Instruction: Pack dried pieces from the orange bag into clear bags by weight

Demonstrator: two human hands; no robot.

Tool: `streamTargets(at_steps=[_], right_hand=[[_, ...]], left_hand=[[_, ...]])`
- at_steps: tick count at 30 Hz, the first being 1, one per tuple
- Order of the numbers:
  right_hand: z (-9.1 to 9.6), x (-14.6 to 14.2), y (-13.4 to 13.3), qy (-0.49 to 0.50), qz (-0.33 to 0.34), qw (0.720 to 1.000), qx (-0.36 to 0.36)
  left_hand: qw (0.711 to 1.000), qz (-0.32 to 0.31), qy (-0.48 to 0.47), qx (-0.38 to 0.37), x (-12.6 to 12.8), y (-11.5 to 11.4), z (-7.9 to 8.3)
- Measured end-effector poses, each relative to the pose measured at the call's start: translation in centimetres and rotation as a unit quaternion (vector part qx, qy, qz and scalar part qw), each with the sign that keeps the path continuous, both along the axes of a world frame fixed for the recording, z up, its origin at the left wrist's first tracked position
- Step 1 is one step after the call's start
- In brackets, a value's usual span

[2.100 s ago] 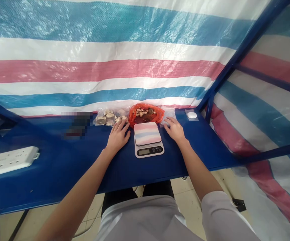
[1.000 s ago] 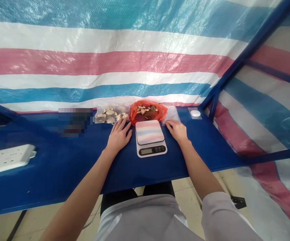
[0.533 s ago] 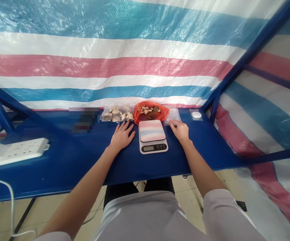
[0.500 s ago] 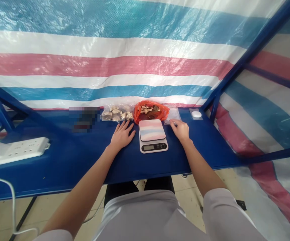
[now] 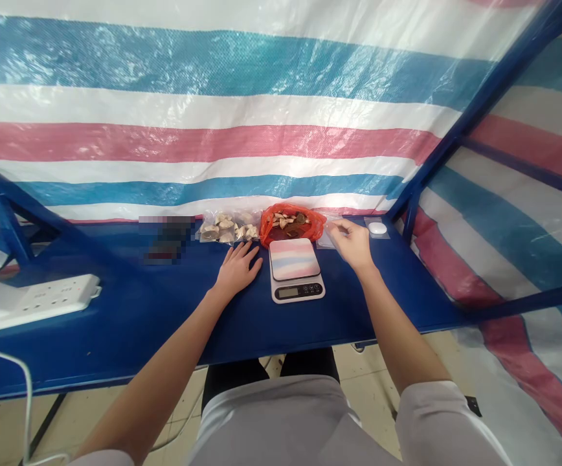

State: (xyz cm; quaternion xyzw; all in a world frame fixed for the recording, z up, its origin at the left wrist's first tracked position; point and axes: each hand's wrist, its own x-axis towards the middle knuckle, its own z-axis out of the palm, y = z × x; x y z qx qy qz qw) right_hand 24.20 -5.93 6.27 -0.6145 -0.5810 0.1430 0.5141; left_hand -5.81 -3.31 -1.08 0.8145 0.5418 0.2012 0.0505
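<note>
My left hand (image 5: 236,268) lies flat on the blue table, fingers spread, just in front of clear bags of pale dried chunks (image 5: 225,228). To its right is a white kitchen scale (image 5: 294,259) with a bare, shiny platform; I cannot read its display. Behind the scale an open red plastic bag (image 5: 316,231) holds brown and pale dried slices (image 5: 285,221). My right hand (image 5: 353,243) is at a flat clear plastic bag (image 5: 325,241) beside the red one. Its thumb and fingertips look pinched on that bag's edge, partly hidden.
A small white rounded object (image 5: 377,228) in a clear packet lies at the right. Further left are a blurred-out dark object (image 5: 168,239) and a white power strip (image 5: 38,299) with a cable. Blue frame bars (image 5: 410,210) and a striped tarp (image 5: 203,142) enclose the table.
My right hand has moved up and away from me, from a curled rest on the table to the clear bag. My left hand stays flat in place. The view has tilted slightly upward.
</note>
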Motion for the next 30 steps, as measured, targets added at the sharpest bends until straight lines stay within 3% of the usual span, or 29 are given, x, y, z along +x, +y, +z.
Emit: streamTargets(at_steps=[5,9,12,15,17,20,23,26,30], right_hand=[[2.0,-2.5,1.0,0.177,0.127,0.976,-0.005],[2.6,-5.1,1.8,0.320,0.173,0.931,-0.034],[2.6,-6.9,2.4,0.397,0.196,0.895,-0.044],[2.5,-8.2,2.9,0.448,0.212,0.867,-0.047],[2.4,-8.7,3.0,0.475,0.208,0.854,-0.045],[2.5,-9.3,3.0,0.515,0.199,0.832,-0.052],[2.4,-9.4,3.2,0.536,0.191,0.820,-0.063],[2.0,-9.2,3.6,0.533,0.172,0.827,-0.050],[0.9,-8.3,4.0,0.513,0.171,0.841,-0.020]], left_hand=[[0.991,-0.031,-0.126,-0.008,0.6,0.3,1.9],[0.949,-0.043,-0.299,-0.087,2.4,1.0,4.6],[0.879,-0.050,-0.433,-0.191,4.1,1.4,6.2],[0.764,-0.055,-0.551,-0.331,5.5,1.6,7.1],[0.705,-0.051,-0.593,-0.386,6.1,1.7,7.3],[0.655,-0.039,-0.626,-0.422,6.5,1.8,7.3],[0.635,-0.032,-0.637,-0.436,6.4,1.8,7.2],[0.628,-0.055,-0.647,-0.430,5.9,2.0,6.9],[0.640,-0.050,-0.660,-0.390,4.9,2.8,6.6]])
